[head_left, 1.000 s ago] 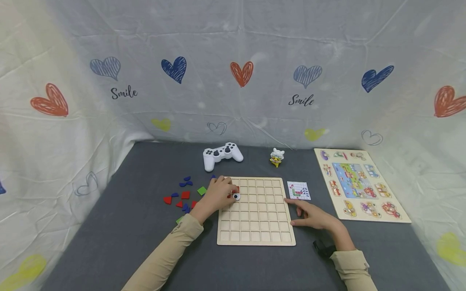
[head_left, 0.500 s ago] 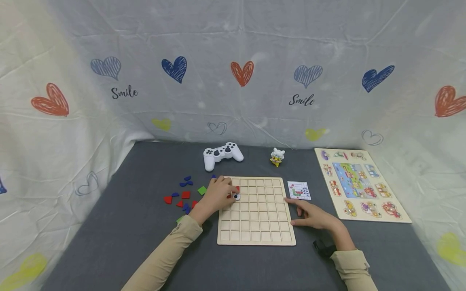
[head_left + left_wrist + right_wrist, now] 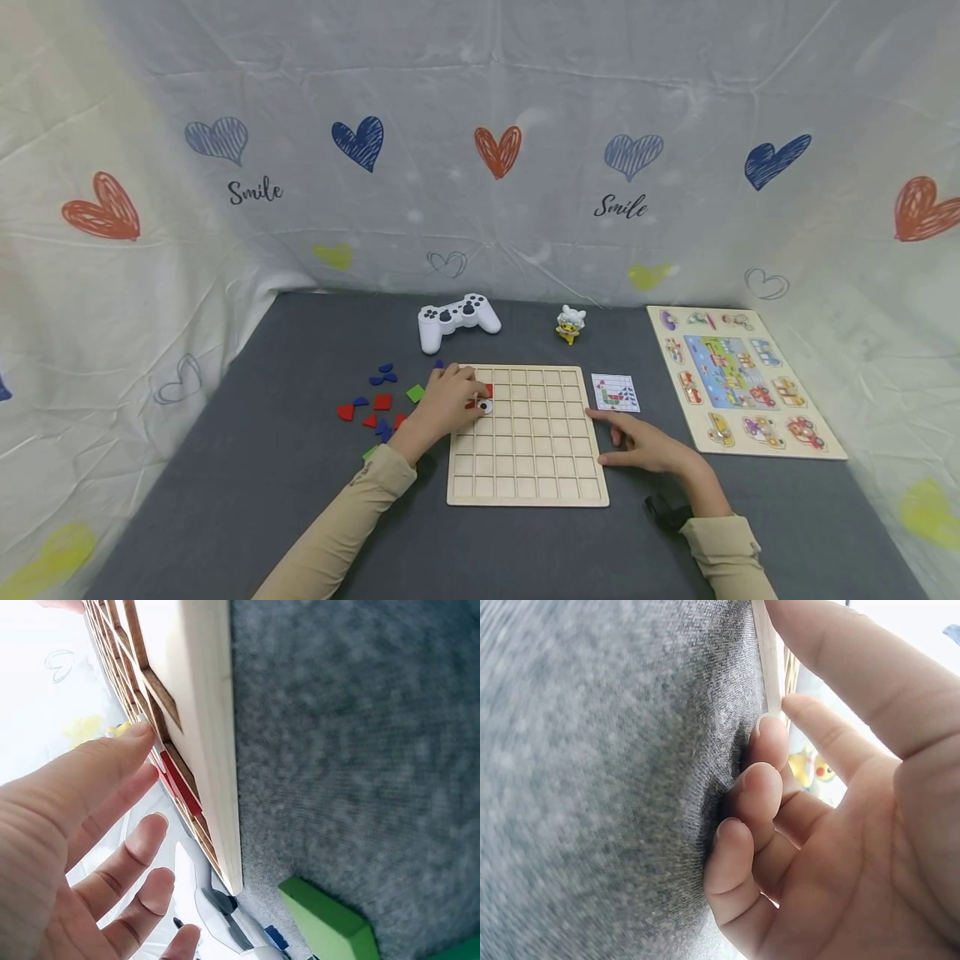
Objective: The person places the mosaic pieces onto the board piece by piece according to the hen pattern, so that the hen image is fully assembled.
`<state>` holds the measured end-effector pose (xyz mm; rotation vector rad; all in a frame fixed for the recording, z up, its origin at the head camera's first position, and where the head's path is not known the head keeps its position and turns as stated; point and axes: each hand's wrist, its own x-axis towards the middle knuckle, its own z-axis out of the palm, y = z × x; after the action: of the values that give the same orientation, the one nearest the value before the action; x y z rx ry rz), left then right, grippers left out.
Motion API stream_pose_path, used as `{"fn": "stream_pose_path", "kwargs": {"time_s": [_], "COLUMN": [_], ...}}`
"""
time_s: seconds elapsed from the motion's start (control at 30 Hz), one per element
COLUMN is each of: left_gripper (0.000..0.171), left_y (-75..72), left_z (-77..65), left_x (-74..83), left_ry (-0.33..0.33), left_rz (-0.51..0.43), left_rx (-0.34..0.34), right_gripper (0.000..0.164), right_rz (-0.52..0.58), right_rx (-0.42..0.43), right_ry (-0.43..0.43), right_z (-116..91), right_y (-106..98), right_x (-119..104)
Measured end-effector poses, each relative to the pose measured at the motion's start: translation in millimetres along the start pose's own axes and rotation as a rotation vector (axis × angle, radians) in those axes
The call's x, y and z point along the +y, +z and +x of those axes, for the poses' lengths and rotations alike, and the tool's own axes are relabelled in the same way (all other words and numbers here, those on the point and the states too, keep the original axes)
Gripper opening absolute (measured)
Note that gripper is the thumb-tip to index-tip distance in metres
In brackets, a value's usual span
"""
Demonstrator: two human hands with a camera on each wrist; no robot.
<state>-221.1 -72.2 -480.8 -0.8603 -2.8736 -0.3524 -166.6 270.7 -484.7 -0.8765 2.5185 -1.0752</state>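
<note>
In the head view, my left hand (image 3: 447, 402) pinches a small white tile with a black-dotted eye (image 3: 486, 406) between thumb and index finger. It is close over the left side of a wooden grid board (image 3: 527, 502). Red pieces (image 3: 489, 390) sit in cells beside the fingertips, partly covered by the hand; the left wrist view has a red piece (image 3: 180, 785) in a cell too. My right hand (image 3: 651, 443) touches the board's right edge with outstretched index finger and thumb. Its other fingers (image 3: 754, 795) bend down onto the grey cloth.
Loose blue, red (image 3: 382, 402) and green (image 3: 416, 393) pieces lie left of the board. A printed pattern card (image 3: 616, 393) is at its right. Behind are a white game controller (image 3: 459, 319) and a small figurine (image 3: 570, 325). A picture puzzle board (image 3: 757, 443) lies far right.
The left hand and the eye tile have shifted only very slightly left. The right hand and the board stay in place.
</note>
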Motion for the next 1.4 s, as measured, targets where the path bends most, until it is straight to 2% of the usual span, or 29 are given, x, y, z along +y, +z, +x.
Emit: {"fn": "stream_pose_path", "kwargs": {"time_s": [0.23,0.37,0.6,0.9,1.0,1.13,1.23,1.4], "left_gripper": [0.026,0.033,0.037,0.034,0.031,0.029,0.029,0.029], "left_y": [-2.8,-6.3,-10.4,-14.8,-18.7,-22.1,-23.9,-25.8], "left_z": [-1.1,-4.0,-9.4,-21.7,-27.0,-33.3,-37.5,-44.3], "left_x": [-1.7,-3.8,-9.1,-22.1,-27.4,-36.1,-43.0,-53.6], "left_ry": [-0.04,-0.063,-0.092,-0.149,-0.165,-0.19,-0.21,-0.216], "left_rz": [-0.006,-0.009,-0.047,-0.094,-0.088,-0.082,-0.092,-0.077], "left_rx": [-0.053,-0.036,-0.03,-0.012,-0.002,0.002,-0.006,0.0], "right_gripper": [0.071,0.07,0.065,0.07,0.07,0.066,0.065,0.068], "right_rz": [-0.007,-0.03,0.004,-0.01,-0.011,-0.006,0.004,-0.022], "right_rx": [-0.02,-0.021,-0.018,-0.019,-0.021,-0.023,-0.025,-0.019], "right_ry": [0.124,0.141,0.143,0.139,0.132,0.136,0.141,0.137], "right_z": [1,2,1,1,2,2,2,1], "right_y": [0,0,-5,0,0,-5,-6,0], "right_x": [0,-5,-33,-2,-3,-25,-33,-11]}}
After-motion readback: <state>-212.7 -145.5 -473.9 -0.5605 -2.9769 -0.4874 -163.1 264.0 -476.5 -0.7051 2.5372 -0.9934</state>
